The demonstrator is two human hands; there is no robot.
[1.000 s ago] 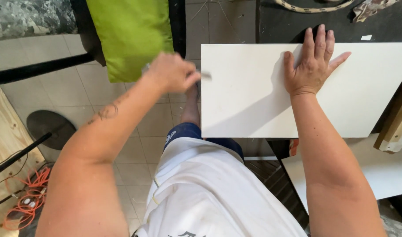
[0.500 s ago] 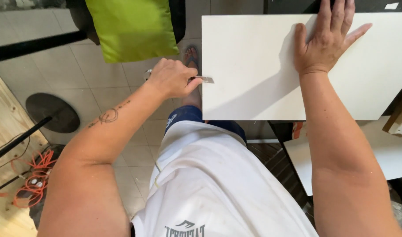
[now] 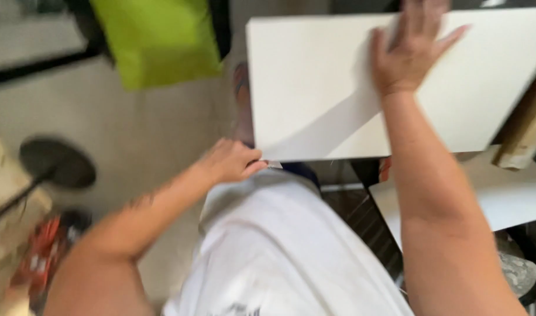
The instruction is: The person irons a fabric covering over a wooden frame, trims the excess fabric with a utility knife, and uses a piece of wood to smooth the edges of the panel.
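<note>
1. The left hand (image 3: pixel 230 161) has slid down the white panel (image 3: pixel 315 88) to its near-left corner, grip closed on something unseen.
2. The right hand (image 3: pixel 411 50) lies flat, fingers apart; best to press firmly so the panel cannot shift.

No packages, labels, signs or screens can be made out here. The view is blurred by motion, and nothing beside the large white board (image 3: pixel 338 82) shows a wrapper, a tag, a printed panel or a display. The board's own face is plain and unmarked as far as the blur allows.
</note>
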